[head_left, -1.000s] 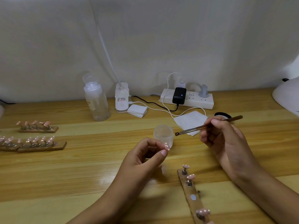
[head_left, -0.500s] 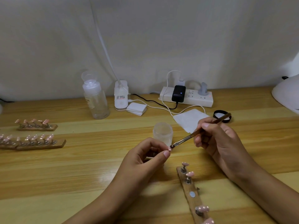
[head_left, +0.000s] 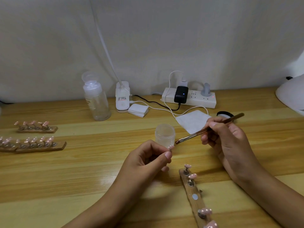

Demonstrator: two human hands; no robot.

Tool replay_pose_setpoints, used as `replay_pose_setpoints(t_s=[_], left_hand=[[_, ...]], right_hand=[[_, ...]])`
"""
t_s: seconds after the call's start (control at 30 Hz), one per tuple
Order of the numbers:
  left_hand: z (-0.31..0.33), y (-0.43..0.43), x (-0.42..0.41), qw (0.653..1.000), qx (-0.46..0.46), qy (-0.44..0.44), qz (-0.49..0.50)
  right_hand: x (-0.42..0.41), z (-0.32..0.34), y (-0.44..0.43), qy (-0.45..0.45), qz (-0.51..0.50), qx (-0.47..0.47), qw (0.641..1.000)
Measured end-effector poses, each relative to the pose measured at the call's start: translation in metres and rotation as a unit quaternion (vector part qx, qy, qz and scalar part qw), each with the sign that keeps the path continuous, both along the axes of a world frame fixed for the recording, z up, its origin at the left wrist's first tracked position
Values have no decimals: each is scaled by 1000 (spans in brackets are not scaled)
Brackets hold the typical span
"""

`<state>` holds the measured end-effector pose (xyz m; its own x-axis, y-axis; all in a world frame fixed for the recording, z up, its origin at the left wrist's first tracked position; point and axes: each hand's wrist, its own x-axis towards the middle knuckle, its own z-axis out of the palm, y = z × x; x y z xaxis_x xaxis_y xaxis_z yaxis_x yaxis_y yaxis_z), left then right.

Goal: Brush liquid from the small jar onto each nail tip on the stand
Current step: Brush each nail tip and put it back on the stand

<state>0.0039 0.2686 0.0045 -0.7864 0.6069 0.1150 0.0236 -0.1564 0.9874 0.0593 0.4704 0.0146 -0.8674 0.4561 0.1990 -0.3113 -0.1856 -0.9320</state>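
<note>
Wooden desk [head_left: 82, 170]: left hand [head_left: 148, 160] pinches a nail tip [head_left: 171, 147], seemingly on its holder; right hand [head_left: 227, 142], gripping the brush [head_left: 209, 129], should stroke lightly.

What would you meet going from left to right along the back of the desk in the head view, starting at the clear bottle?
Clear bottle → white clip lamp base → stack of white pads → power strip → black lid → white dome lamp.
</note>
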Motion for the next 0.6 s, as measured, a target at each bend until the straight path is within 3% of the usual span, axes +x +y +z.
replay_pose_setpoints(t_s=[0.3, 0.6], left_hand=[[2, 0, 1, 1000, 1, -11, 3], [0, -1, -1, 1000, -11, -4, -8]], right_hand=[[1, 3, -5, 15, 48, 21, 998], [3, 1, -5, 26, 28, 85, 996]])
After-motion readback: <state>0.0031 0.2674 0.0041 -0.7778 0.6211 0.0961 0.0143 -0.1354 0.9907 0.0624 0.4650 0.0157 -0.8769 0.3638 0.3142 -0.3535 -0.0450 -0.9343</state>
